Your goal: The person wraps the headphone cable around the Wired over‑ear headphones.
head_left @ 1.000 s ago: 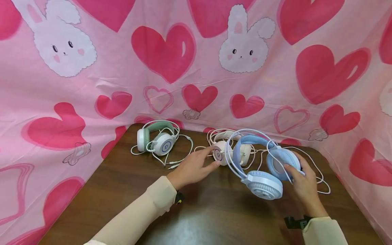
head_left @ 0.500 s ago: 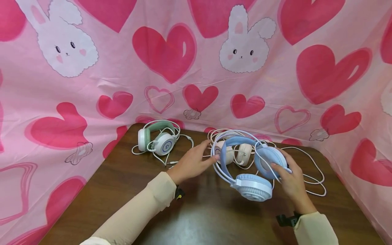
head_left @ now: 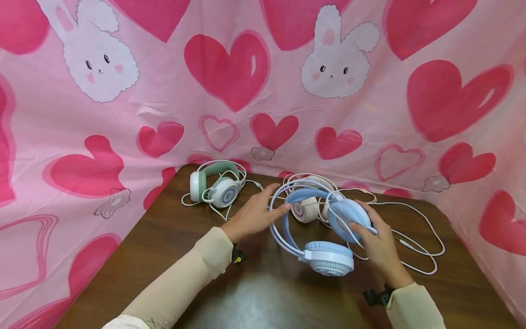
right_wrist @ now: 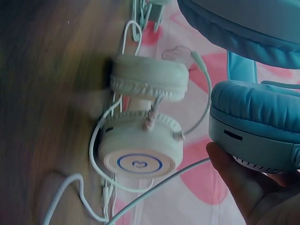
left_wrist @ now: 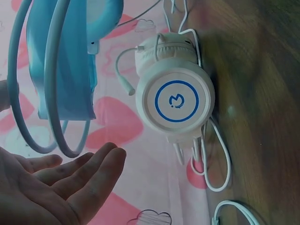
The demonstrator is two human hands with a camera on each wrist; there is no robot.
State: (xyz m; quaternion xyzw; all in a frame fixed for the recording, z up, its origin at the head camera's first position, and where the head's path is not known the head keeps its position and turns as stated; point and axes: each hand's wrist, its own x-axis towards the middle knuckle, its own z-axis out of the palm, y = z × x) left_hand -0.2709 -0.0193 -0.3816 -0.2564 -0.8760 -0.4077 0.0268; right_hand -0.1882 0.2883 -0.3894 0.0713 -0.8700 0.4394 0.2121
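Observation:
My right hand (head_left: pixel 380 240) grips one ear cup of a blue headset (head_left: pixel 328 259), holding it tilted above the table. Its headband arches to the left, and the other ear cup hangs low at the front. My left hand (head_left: pixel 255 214) is at the headband's left side, fingers extended and thumb near the band. In the left wrist view, the headband's thin outer loops (left_wrist: pixel 52 93) pass between its thumb and fingers; I cannot tell whether they touch. Behind the blue headset lies a white headset (head_left: pixel 305 210), partly covered by it in the head view.
A green-and-white headset (head_left: pixel 226 193) lies at the back left of the brown table (head_left: pixel 263 292). White cables (head_left: pixel 427 228) loop across the right side. A pink cloth (head_left: pixel 287 100) with hearts and rabbits hangs behind and along both sides.
My right hand has carried the blue headset leftward, bringing its headband to my left hand. The left hand has stayed nearly in place. The cable on the right has shifted.

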